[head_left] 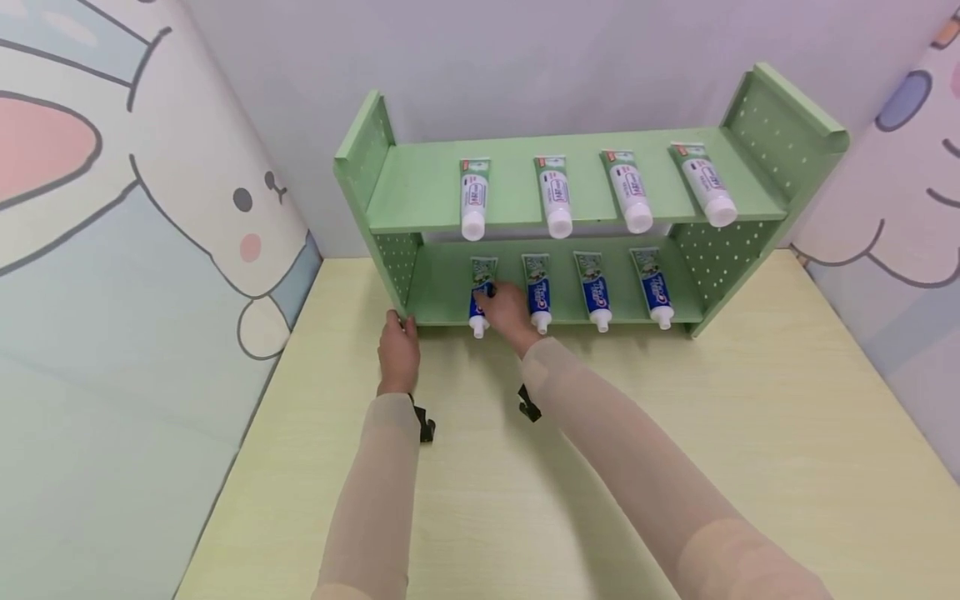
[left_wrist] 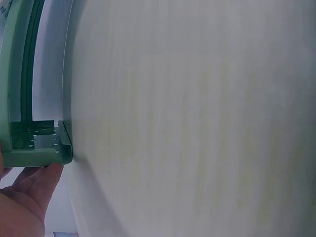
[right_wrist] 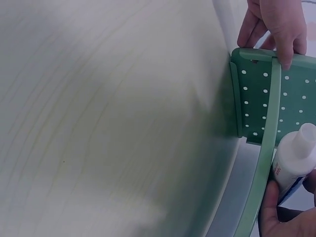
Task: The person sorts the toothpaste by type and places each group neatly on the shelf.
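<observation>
A green two-tier shelf (head_left: 438, 292) stands against the back wall. My left hand (head_left: 399, 358) grips the foot of its left side panel (right_wrist: 254, 94), thumb and fingers on either side of the edge in the right wrist view. On the lower board, my right hand (head_left: 512, 317) holds the leftmost blue-and-green toothpaste tube (head_left: 483, 271) between thumb and fingers. The tube's white cap (right_wrist: 305, 140) points out over the board's front edge. Just right of that hand lies another blue toothpaste tube (head_left: 537, 287).
Two more blue tubes (head_left: 592, 283) lie farther right on the lower board. The upper board (head_left: 427, 183) carries a spaced row of several white-and-green toothpaste tubes (head_left: 555, 192). A pale wooden table (head_left: 480, 500) spreads in front, with cartoon-printed walls (head_left: 187, 208) at both sides.
</observation>
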A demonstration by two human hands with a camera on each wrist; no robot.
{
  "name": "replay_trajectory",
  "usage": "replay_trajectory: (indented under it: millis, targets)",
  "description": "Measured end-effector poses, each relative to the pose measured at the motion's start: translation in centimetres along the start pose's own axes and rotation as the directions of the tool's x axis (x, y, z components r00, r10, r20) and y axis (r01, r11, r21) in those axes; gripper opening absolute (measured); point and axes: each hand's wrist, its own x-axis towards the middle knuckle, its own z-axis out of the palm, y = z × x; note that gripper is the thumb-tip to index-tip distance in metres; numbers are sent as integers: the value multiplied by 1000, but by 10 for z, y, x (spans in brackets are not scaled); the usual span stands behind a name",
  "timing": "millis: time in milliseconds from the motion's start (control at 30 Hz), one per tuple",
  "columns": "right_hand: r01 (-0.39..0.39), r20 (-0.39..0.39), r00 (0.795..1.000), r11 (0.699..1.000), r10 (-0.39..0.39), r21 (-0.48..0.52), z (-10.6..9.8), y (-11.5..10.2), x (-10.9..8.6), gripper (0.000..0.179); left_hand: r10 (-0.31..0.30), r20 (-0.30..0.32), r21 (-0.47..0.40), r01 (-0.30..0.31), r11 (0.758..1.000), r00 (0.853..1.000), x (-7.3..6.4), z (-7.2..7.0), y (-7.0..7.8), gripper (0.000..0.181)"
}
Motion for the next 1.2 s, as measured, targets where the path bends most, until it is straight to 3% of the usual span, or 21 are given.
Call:
replay_trajectory:
  millis: [333, 567, 900, 1200]
  targets:
    - [25, 26, 999, 998, -26, 49, 0, 2, -7, 52, 3, 4, -3, -3, 1000, 1000, 0, -3, 1, 37]
    - [60, 25, 998, 997, -61, 53, -1, 4, -16, 51, -1, 20, -50, 2, 999, 1000, -6, -8, 6, 44]
    - [133, -18, 991, 991, -133, -18, -1, 6, -31, 44, -39, 50, -58, 42, 997, 998, -18, -9, 14, 60]
    - [202, 8, 979, 979, -202, -20, -4, 10, -50, 42, -19, 55, -108, 24, 994, 998, -32, -4, 19, 72]
